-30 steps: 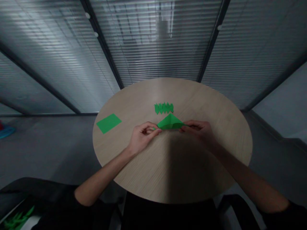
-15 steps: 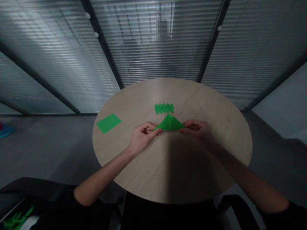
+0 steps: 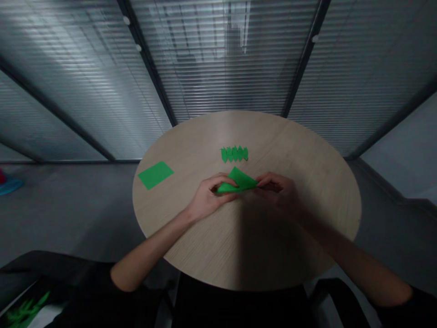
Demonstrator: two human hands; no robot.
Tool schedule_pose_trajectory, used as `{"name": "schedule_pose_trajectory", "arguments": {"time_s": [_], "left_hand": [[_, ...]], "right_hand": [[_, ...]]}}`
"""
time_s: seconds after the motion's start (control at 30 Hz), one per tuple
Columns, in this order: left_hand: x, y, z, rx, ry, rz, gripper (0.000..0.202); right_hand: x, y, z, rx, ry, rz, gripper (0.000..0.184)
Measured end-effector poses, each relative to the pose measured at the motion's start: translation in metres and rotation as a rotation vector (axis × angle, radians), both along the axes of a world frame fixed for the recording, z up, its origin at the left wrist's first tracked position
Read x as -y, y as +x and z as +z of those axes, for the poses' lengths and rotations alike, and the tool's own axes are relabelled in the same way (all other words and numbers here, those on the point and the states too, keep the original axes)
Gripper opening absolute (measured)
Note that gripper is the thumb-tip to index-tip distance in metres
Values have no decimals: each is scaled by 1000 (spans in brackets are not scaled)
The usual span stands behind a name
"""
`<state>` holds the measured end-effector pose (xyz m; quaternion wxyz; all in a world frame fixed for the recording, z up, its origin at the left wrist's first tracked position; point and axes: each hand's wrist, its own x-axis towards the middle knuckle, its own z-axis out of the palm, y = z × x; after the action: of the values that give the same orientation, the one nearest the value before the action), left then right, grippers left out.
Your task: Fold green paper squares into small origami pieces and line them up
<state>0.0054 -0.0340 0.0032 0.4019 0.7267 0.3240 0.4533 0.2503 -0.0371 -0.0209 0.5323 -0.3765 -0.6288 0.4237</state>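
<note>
Between my hands is a folded green paper, a triangle with its peak pointing away from me. My left hand grips its left part, fingers over the top and thumb along the near edge. The right corner is pinched by my right hand, whose fingertips are partly in shadow. Just beyond the folded paper, a row of several small folded green paper pieces lies on the table.
A flat green paper sheet lies on the left side of the round wooden table. Glass panels with blinds stand behind the table. Green pieces show at the lower left, and a blue object is on the floor.
My left hand has shifted right and now reaches further over the folded paper. The paper has tilted, its peak moving slightly left and nearer me. My right hand keeps its pinch.
</note>
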Motion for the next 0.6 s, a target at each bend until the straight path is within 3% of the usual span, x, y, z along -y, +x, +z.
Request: {"name": "schedule_pose_trajectory", "arguments": {"time_s": [0.33,0.6], "left_hand": [[4,7,5,-87,-12,77,12],[2,9,6,-38,-234,135,20]], "right_hand": [[5,-3,7,34,-1,61,21],[5,-4,8,40,-66,61,21]]}}
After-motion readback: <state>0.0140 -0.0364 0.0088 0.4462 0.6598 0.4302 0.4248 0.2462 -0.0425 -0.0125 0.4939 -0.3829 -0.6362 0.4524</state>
